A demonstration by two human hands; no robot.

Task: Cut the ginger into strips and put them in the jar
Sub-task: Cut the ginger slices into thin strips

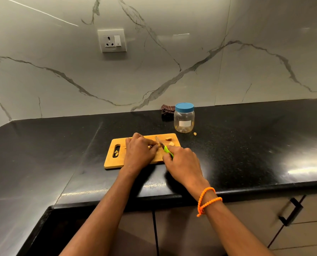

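**Ginger under the knife on the cutting board**

While the ginger [154, 145] lies on the wooden cutting board [117, 161], the left hand [139, 151] covers most of it, so only a pale sliver shows at the fingertips. The fingers [150, 147] of that hand are curled down and drawn together, pinning the piece against the board. Just beside them, the knife [160, 143] points away from the person, blade tip angled toward the far edge of the board, its edge down at the ginger. The right hand [181, 161] is wrapped around the green handle [167, 150], fingers closed tight on it, with only a short stretch of green showing above the knuckles.

Both forearms reach forward from the bottom of the view and converge on the board; the wrists sit low, close to the surface. An orange beaded bracelet [207, 200] circles the right wrist.

Two small cut pieces [169, 141] rest on the far right corner of the board, and a few scraps [116, 152] lie in its handle slot. Beyond that corner stands the jar [184, 121], clear plastic, upright, with its blue lid [184, 107] on. A tiny fragment [195, 133] lies on the black surface [246, 145] near the jar's base. Behind the jar, a dark checked cloth [166, 111] is bunched against the marble wall, where a socket [112, 41] is mounted.
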